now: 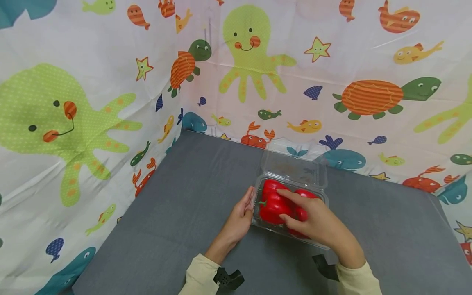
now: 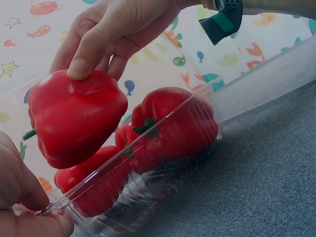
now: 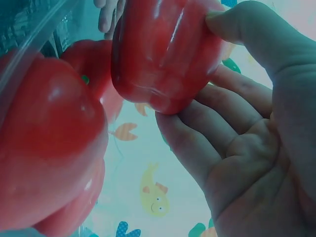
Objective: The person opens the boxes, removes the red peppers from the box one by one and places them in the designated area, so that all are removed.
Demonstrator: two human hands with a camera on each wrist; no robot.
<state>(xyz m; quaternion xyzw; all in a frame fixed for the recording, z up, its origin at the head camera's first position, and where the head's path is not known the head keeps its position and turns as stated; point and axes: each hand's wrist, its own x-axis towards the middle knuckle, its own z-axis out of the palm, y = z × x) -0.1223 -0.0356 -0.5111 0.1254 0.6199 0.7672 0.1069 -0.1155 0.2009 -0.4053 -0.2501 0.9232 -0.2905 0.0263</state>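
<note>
My right hand (image 1: 318, 223) pinches a red bell pepper (image 1: 273, 209) between thumb and fingers. In the left wrist view this pepper (image 2: 76, 118) is raised over the clear plastic box, its green stem pointing left. Other red bell peppers (image 2: 175, 131) sit inside the box, partly seen through its wall. The left hand (image 1: 237, 221) grips the box's left side, and its thumb and finger pinch the rim in the left wrist view. From the right wrist, the held pepper (image 3: 165, 54) shows its smooth underside against the fingertips, beside the boxed peppers (image 3: 54, 133).
The box's transparent lid (image 1: 291, 168) is hinged back, toward the rear edge of the grey table (image 1: 177, 205). Curtains (image 1: 206, 78) printed with sea animals stand along the left and back of the table. Each wrist wears a dark strap mount (image 1: 228, 278).
</note>
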